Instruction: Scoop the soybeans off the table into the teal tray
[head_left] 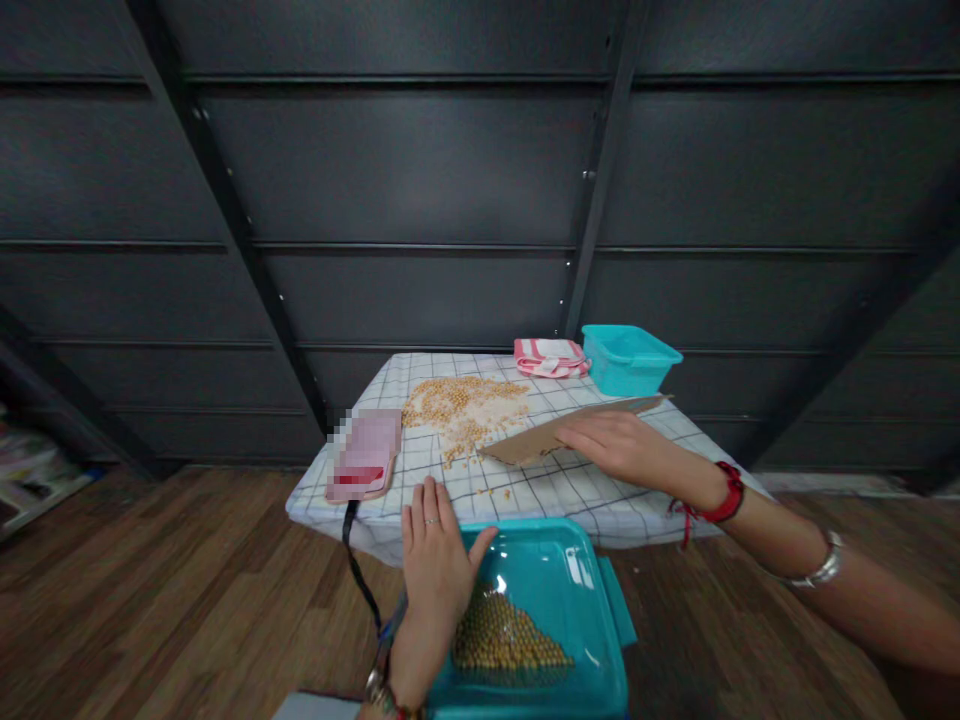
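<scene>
My right hand (619, 442) grips a flat piece of brown cardboard (536, 442), its long edge down at the tablecloth. To the left of the cardboard lies a spread of small dried yellow beans (450, 400), mixed with pale fine bits. My left hand (435, 545) reaches forward flat, fingers stretched and thumb out, at the table's front edge by the left rim of a teal plastic tub (592, 600). Inside that tub, more of the round beans (510, 640) are heaped toward the near left. A few loose beans (495, 493) sit between the cardboard and the tub.
A checked white cloth (600, 520) covers the table. At its back right stand a smaller teal basket (630, 365) and a folded pink-and-white striped cloth (551, 357). A pinkish, partly blurred phone-like object (367, 455) with a black strap lies left. Dark metal panels (420, 170) rise behind.
</scene>
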